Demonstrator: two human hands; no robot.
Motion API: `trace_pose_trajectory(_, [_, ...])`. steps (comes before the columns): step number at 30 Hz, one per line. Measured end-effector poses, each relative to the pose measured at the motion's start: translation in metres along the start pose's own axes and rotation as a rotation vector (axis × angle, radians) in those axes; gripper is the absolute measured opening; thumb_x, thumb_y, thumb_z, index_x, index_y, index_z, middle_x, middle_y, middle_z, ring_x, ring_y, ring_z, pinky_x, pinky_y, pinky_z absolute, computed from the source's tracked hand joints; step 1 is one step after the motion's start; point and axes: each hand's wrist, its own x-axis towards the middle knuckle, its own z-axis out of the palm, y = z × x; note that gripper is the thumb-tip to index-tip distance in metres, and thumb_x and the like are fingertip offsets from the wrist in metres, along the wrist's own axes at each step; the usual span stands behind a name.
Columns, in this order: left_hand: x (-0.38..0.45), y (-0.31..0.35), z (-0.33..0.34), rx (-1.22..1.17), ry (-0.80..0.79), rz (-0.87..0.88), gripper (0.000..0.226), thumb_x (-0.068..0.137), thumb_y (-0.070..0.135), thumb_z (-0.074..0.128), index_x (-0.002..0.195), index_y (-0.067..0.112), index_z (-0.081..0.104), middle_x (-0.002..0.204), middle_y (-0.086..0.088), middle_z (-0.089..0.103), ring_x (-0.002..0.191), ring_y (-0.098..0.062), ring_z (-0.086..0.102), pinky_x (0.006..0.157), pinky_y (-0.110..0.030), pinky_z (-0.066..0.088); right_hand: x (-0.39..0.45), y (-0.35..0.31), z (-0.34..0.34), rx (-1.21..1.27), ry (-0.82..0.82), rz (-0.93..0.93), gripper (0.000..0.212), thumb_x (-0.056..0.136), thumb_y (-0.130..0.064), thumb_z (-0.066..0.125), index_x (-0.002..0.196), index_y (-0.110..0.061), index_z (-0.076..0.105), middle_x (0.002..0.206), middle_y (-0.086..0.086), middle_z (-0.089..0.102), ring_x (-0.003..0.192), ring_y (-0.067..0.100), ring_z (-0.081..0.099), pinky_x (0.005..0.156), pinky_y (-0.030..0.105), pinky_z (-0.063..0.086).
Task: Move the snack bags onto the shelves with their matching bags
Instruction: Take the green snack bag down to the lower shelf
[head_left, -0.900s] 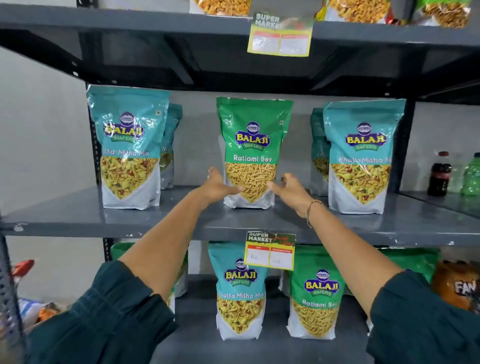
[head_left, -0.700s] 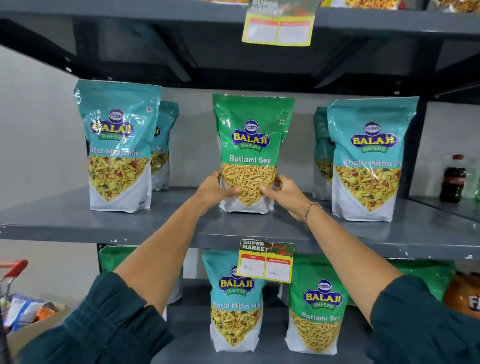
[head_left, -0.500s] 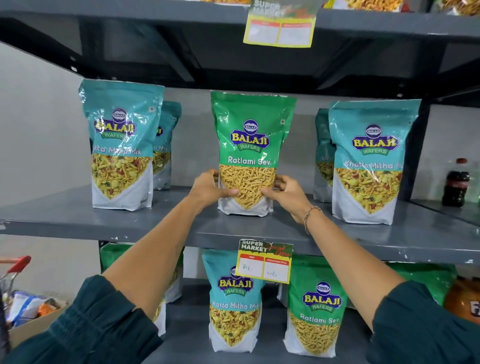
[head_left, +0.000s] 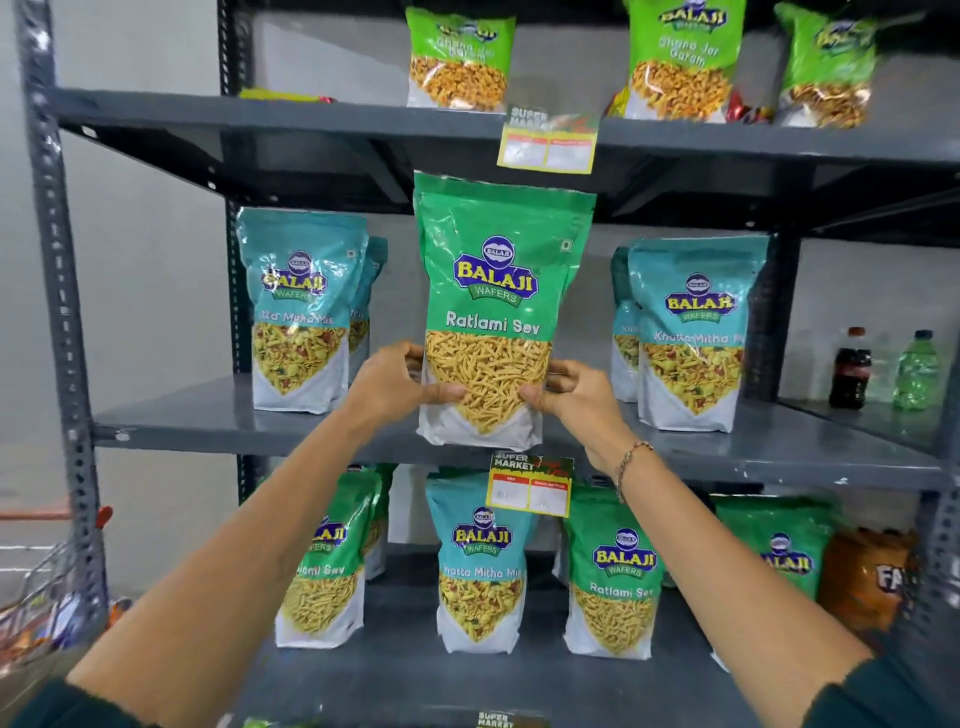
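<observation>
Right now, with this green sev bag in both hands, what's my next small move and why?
Probably lower the green sev bag toward the shelf below. Both the left hand and the right hand grip it, its base near the middle shelf's front edge, and that shelf holds teal mix bags, while matching green sev bags stand on the lower shelf.

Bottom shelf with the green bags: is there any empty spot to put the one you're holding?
On the bottom shelf, a narrow gap sits between the left green bag and the teal bag. Right of the teal bag it is crowded: green bags stand close together.
</observation>
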Motion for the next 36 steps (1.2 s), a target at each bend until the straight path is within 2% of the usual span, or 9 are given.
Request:
trace_pose_trajectory(3, [-0.033, -0.002, -0.004, 0.025, -0.006, -0.005, 0.1, 0.037, 0.064, 0.075, 0.118, 0.01, 0.052, 0.115, -0.003, 0.063, 0.107, -0.023, 0.059, 0.101, -0.043, 0.046, -0.034, -0.006, 0.001, 0.019, -0.009, -0.002, 0.038, 0.07, -0.005, 0.075, 0.102, -0.01, 0.056, 0.089, -0.003, 0.066, 0.079, 0.002, 0.062, 0.058, 0.008, 0.05])
trace_pose_trajectory(6, [-0.064, -0.011, -0.001, 0.046, -0.009, -0.009, 0.103, 0.034, 0.071, 0.075, 0.117, 0.013, 0.052, 0.114, -0.001, 0.064, 0.106, -0.021, 0.06, 0.099, -0.042, 0.047, -0.065, 0.008, 0.003, 0.031, -0.013, 0.024, 0.043, 0.069, -0.004, 0.075, 0.108, -0.003, 0.057, 0.098, 0.005, 0.069, 0.088, 0.013, 0.066, 0.073, 0.018, 0.055])
trace_pose_trajectory(8, [-0.085, -0.022, 0.006, 0.052, -0.007, -0.031, 0.093, 0.038, 0.066, 0.076, 0.113, 0.016, 0.052, 0.11, 0.001, 0.064, 0.103, -0.019, 0.061, 0.095, -0.038, 0.049, -0.085, 0.023, 0.006, 0.057, -0.01, 0.041, 0.045, 0.069, -0.003, 0.076, 0.109, -0.005, 0.056, 0.104, 0.01, 0.069, 0.095, 0.02, 0.066, 0.084, 0.029, 0.054])
trace_pose_trajectory(14, [-0.14, -0.077, 0.039, 0.011, -0.007, -0.144, 0.071, 0.054, 0.039, 0.086, 0.11, 0.014, 0.051, 0.102, 0.003, 0.064, 0.098, -0.017, 0.06, 0.087, -0.032, 0.047, -0.133, 0.087, 0.018, 0.035, -0.039, 0.088, 0.044, 0.066, -0.002, 0.077, 0.095, -0.027, 0.056, 0.099, -0.004, 0.067, 0.093, 0.015, 0.065, 0.086, 0.028, 0.053])
trace_pose_trajectory(19, [-0.171, -0.131, 0.068, 0.081, -0.047, -0.264, 0.071, 0.058, 0.03, 0.086, 0.112, 0.011, 0.045, 0.087, 0.01, 0.056, 0.088, -0.019, 0.058, 0.084, -0.036, 0.05, -0.161, 0.15, 0.035, -0.01, -0.077, 0.185, 0.051, 0.067, -0.001, 0.076, 0.108, -0.019, 0.051, 0.102, -0.007, 0.061, 0.096, 0.003, 0.059, 0.08, 0.008, 0.049])
trace_pose_trajectory(24, [-0.181, -0.192, 0.086, 0.064, -0.107, -0.392, 0.075, 0.052, 0.028, 0.089, 0.107, 0.014, 0.041, 0.094, 0.0, 0.055, 0.093, -0.024, 0.055, 0.086, -0.049, 0.053, -0.17, 0.207, 0.06, -0.071, -0.118, 0.274, 0.049, 0.067, 0.004, 0.075, 0.107, -0.01, 0.049, 0.103, 0.001, 0.059, 0.1, 0.013, 0.057, 0.093, 0.021, 0.047])
trace_pose_trajectory(29, [-0.166, -0.235, 0.094, 0.115, -0.147, -0.467, 0.076, 0.054, 0.028, 0.088, 0.111, 0.012, 0.04, 0.098, -0.006, 0.052, 0.093, -0.024, 0.053, 0.083, -0.045, 0.051, -0.151, 0.251, 0.087, -0.065, -0.165, 0.352, 0.047, 0.068, 0.007, 0.073, 0.105, -0.003, 0.047, 0.094, 0.0, 0.059, 0.092, 0.016, 0.056, 0.072, 0.003, 0.047])
trace_pose_trajectory(33, [-0.146, -0.265, 0.091, 0.14, -0.119, -0.529, 0.085, 0.056, 0.025, 0.087, 0.122, 0.006, 0.038, 0.095, -0.007, 0.052, 0.09, -0.023, 0.051, 0.08, -0.045, 0.051, -0.126, 0.277, 0.11, -0.064, -0.192, 0.407, 0.047, 0.069, 0.007, 0.072, 0.107, -0.003, 0.047, 0.102, 0.007, 0.061, 0.094, 0.016, 0.057, 0.071, 0.004, 0.048])
trace_pose_trajectory(36, [-0.132, -0.28, 0.088, 0.158, -0.11, -0.546, 0.079, 0.058, 0.023, 0.086, 0.118, 0.005, 0.039, 0.092, -0.006, 0.056, 0.089, -0.025, 0.054, 0.077, -0.042, 0.049, -0.109, 0.294, 0.126, -0.082, -0.217, 0.422, 0.049, 0.07, 0.006, 0.072, 0.111, -0.001, 0.047, 0.114, 0.016, 0.062, 0.096, 0.015, 0.058, 0.085, 0.017, 0.048])
